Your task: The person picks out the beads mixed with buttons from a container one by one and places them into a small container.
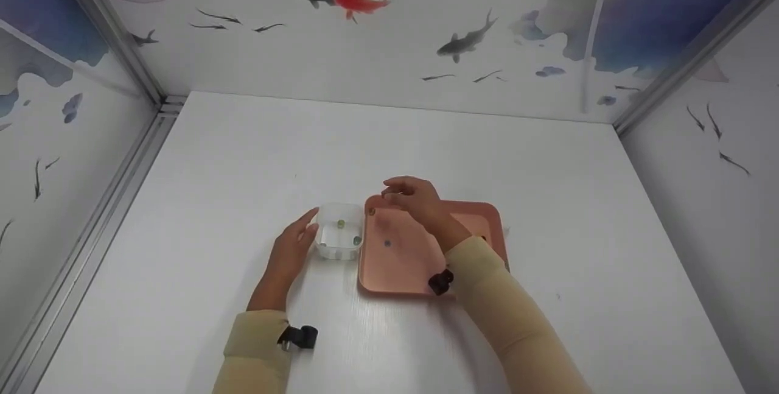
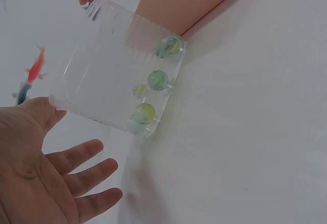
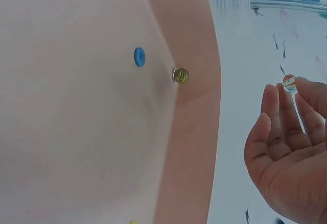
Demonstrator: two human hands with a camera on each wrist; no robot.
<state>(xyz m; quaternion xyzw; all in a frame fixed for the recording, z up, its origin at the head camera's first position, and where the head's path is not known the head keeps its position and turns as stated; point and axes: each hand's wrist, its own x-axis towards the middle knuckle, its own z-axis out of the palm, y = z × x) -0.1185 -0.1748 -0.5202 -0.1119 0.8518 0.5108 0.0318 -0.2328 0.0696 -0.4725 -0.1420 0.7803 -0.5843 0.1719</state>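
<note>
A glass marble (image 3: 289, 83) with orange and white swirls is pinched between the thumb and fingertips of my right hand (image 1: 415, 199). That hand is raised over the far left part of a pink tray (image 1: 401, 287). Beside the tray's left edge stands a clear plastic box (image 1: 339, 254), with several marbles inside, including a green one (image 2: 158, 80). My left hand (image 1: 293, 252) touches the box's left side, its other fingers spread loosely. On the tray lie a blue button (image 3: 140, 56) and a yellow-striped marble (image 3: 181, 76) against the wall.
A small yellow thing (image 3: 133, 222) shows at the lower edge of the right wrist view. A dark small item (image 1: 484, 237) lies near the tray's right side, partly behind my right forearm. Printed panels with fish (image 1: 365, 3) enclose the white table (image 1: 292, 138).
</note>
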